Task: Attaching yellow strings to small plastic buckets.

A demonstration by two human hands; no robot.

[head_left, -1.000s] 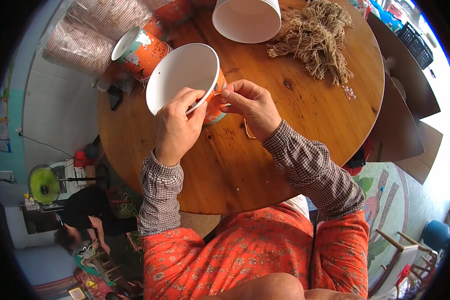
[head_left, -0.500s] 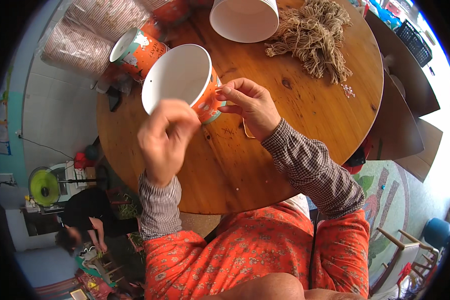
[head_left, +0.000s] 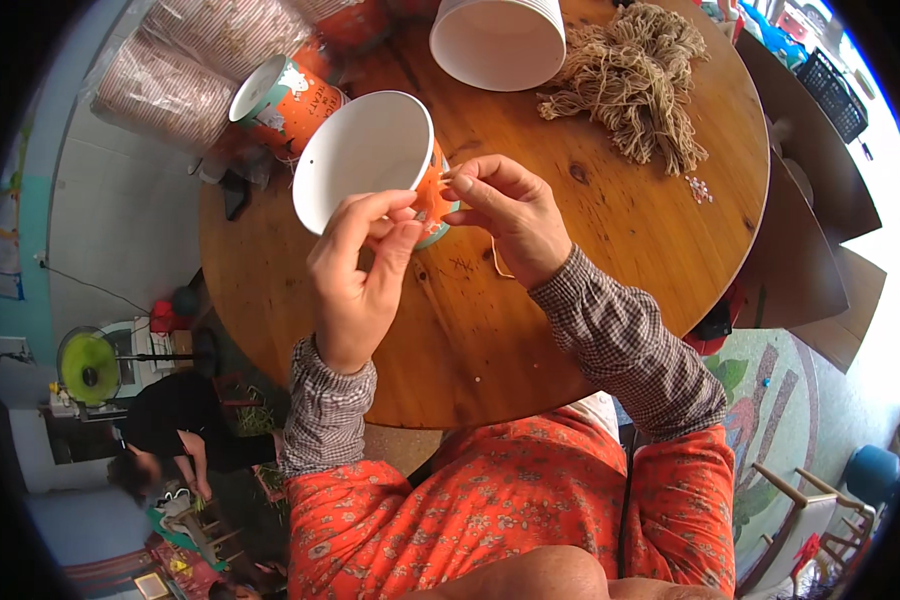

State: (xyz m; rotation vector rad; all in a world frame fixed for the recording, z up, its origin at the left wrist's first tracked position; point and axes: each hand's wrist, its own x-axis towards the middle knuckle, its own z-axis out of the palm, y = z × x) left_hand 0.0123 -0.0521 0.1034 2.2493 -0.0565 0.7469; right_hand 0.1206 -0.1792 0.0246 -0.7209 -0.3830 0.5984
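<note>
Brown wood makes up the broad round table point(head_left: 510, 340); plastic-wrapped stacks of tubs point(head_left: 165, 95) crowd its far left edge, and a heap of tan string point(head_left: 630, 75) spreads at its far right, beside some nested white tubs point(head_left: 495, 45); the orange bucket point(head_left: 365, 150) is at the table's middle left, white inside, its mouth up and leaning left in view; whether its base sits flat is hidden.

The left hand point(head_left: 355, 275) is at the bucket's near rim, fingers curled and thumb close to them; whether they grip anything cannot be told; the right hand point(head_left: 515, 215) is just beside the bucket's outer wall, thumb and forefinger pinched on what looks like the end of a thin cord point(head_left: 498, 262), a loop of which shows below that hand; neither hand clearly braces the bucket, so a sharp tug could turn or tip it; a loose pinch could let the cord slip; a sweeping right sleeve could scatter the small beads point(head_left: 699, 189), which lie loose near the string.
</note>
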